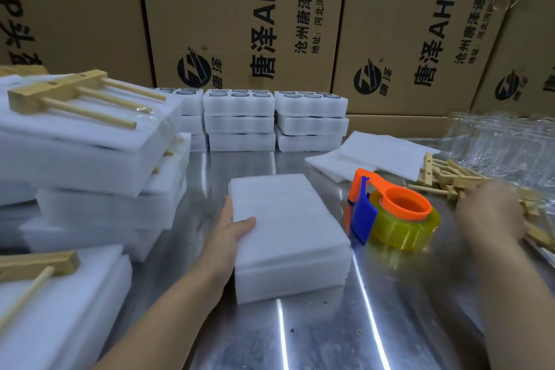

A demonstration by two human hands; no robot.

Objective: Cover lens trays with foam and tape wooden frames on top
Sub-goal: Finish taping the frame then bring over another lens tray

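Since the lens tray [288, 264] just left of the tape dispenser [393, 216] already wears its foam sheet [279, 204] and no wood lies on it, the step in hand looks to be fetching a wooden frame. Right of the dispenser, the right hand [489, 210] reaches onto the loose pile of wooden frames [444, 180], its forearm stretched out along the dispenser's right side. Motion blur smears that hand, so I cannot tell whether its fingers are spread, closed or already pinched on a frame. Left of the dispenser, the left hand [231, 228] steadies the covered tray: the fingers lie straight and together along the tray wall that faces away from the dispenser, and the thumb rests flat on the foam by that edge. Nothing is clamped; it reads as a bracing touch, not a grip.

By my reading the next move calls for one frame lifted clear of the tangle without dragging its neighbours, carried across the dispenser and laid square on the foam, with the left hand stopping the sheet from sliding. After that the dispenser, close to both hands, would be needed to strap wood to tray. Just behind the dispenser lie spare foam sheets [369, 156]; farther behind and to its left stand stacks of uncovered trays [240, 117]
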